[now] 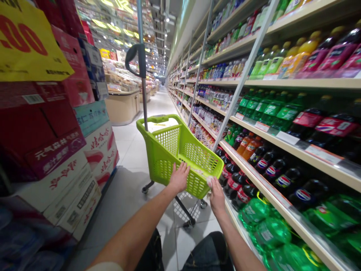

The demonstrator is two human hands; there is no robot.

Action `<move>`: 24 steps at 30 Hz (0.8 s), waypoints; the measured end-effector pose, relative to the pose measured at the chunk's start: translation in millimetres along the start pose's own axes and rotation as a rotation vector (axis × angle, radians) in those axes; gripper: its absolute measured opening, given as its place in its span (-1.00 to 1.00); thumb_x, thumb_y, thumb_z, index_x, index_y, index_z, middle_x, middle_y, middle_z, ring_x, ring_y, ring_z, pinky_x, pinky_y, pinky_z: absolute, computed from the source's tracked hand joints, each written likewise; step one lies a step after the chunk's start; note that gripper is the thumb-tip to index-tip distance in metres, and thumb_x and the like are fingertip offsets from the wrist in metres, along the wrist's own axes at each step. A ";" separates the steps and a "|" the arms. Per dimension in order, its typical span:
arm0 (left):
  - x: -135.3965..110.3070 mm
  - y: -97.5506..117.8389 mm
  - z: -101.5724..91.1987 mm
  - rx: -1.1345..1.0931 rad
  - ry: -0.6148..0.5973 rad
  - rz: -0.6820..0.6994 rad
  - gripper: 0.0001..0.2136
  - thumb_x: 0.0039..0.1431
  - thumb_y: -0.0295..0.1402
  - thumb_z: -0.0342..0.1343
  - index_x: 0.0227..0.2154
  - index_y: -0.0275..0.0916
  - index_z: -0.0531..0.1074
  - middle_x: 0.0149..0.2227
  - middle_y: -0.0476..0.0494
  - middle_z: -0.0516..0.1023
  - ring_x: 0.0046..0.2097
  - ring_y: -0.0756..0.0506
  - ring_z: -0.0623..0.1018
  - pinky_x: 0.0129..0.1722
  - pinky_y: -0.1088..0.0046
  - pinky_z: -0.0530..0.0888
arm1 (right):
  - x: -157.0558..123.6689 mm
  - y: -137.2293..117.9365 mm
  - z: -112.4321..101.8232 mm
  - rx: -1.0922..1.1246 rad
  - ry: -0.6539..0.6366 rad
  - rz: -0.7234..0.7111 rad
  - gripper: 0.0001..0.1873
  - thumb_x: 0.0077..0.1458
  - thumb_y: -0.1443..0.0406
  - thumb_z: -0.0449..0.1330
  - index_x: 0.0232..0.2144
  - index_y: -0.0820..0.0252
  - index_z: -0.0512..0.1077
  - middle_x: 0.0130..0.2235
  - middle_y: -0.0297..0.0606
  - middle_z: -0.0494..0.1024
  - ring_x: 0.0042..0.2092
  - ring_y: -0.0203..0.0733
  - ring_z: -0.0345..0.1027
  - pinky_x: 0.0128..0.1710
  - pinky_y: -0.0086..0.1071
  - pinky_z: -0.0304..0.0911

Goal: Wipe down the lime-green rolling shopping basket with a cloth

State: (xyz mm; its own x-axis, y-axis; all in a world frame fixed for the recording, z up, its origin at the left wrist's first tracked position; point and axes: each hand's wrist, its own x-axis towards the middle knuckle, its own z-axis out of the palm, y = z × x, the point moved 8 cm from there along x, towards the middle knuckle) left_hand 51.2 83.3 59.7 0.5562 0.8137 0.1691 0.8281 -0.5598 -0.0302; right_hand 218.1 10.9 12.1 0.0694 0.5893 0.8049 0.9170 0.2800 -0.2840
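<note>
One green cart (197, 155), three wheels (189, 223) visible; two hands (179, 177); one large yellow sign (31, 49); seemingly one white wad (209, 181).

Bright, cool light comes from ceiling lamps (167, 19) above the far aisle, and the pale floor tiles (131, 150) reflect it. Under the green shopping cart (156, 165) lies a latticed shadow. The cartons (34, 128) on the near left are rather dim. Toward the edges, the yellow price sign (36, 62) and the soda bottles (337, 51) at right look stretched and blurred.

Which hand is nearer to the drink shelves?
The right hand, with white material, at the corner of the green basket; the left hand is farther from the shelves.
</note>
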 end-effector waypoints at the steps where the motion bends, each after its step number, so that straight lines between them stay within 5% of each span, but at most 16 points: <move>1: 0.3 5.3 -1.1 -0.006 0.002 0.034 -0.33 -0.10 -0.41 -0.06 0.16 -0.32 -0.07 0.24 -0.26 -0.07 0.25 -0.20 -0.11 0.14 -0.07 -0.23 | -0.1 6.1 -4.5 0.000 0.018 0.028 -0.47 0.04 0.49 -0.12 0.09 0.17 0.16 0.11 -0.12 0.23 0.13 -0.14 0.09 0.05 -0.12 0.15; 6: 5.1 -2.4 -4.0 0.014 0.010 -0.024 -0.33 -0.11 -0.46 -0.11 0.16 -0.42 -0.08 0.24 -0.29 -0.14 0.25 -0.19 -0.12 0.15 -0.04 -0.18 | 0.0 -1.4 -8.8 0.024 0.052 0.061 -0.36 -0.03 0.54 -0.16 0.14 0.17 0.07 0.18 -0.17 0.09 0.19 -0.16 -0.05 0.11 -0.09 0.06; 12: 4.3 -3.0 -2.8 0.035 0.039 0.013 -0.36 -0.05 -0.45 -0.14 0.17 -0.37 -0.09 0.25 -0.23 -0.16 0.26 -0.14 -0.17 0.16 0.00 -0.19 | 24.7 -52.0 34.2 0.090 -0.019 -0.028 -0.34 -0.09 0.58 -0.16 0.10 0.22 0.15 0.16 -0.14 0.14 0.21 -0.19 -0.12 0.13 -0.10 0.01; 15: 1.0 0.2 -3.8 0.027 0.026 0.053 -0.37 -0.04 -0.46 -0.15 0.17 -0.37 -0.10 0.25 -0.21 -0.16 0.26 -0.12 -0.17 0.17 0.02 -0.19 | 34.4 -39.9 34.5 0.068 -0.032 -0.067 -0.35 -0.13 0.59 -0.15 0.05 0.24 0.22 0.13 -0.13 0.21 0.19 -0.21 -0.05 0.12 -0.15 0.04; 20: -1.5 3.9 -7.1 -0.003 -0.008 0.079 -0.36 -0.05 -0.46 -0.16 0.16 -0.42 -0.10 0.25 -0.23 -0.14 0.26 -0.12 -0.16 0.17 0.04 -0.20 | 34.4 15.1 4.7 -0.026 0.109 0.107 -0.35 -0.17 0.57 -0.11 0.04 0.30 0.22 0.13 -0.09 0.20 0.17 -0.15 0.01 0.09 -0.15 0.09; 24: -4.1 6.0 -13.3 -0.011 -0.015 0.082 -0.36 -0.07 -0.43 -0.12 0.15 -0.42 -0.06 0.24 -0.26 -0.10 0.25 -0.15 -0.14 0.17 0.04 -0.18 | 43.6 -18.2 31.2 0.067 -0.020 0.029 -0.33 -0.17 0.59 -0.14 0.05 0.27 0.22 0.12 -0.11 0.21 0.16 -0.19 0.02 0.10 -0.19 0.08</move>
State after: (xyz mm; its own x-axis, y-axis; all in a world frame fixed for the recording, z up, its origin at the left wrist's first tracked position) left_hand 52.9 74.5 71.9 0.6231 0.7672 0.1521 0.7790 -0.6261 -0.0329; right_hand 192.1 55.2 36.1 0.0866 0.6126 0.7857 0.8862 0.3128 -0.3417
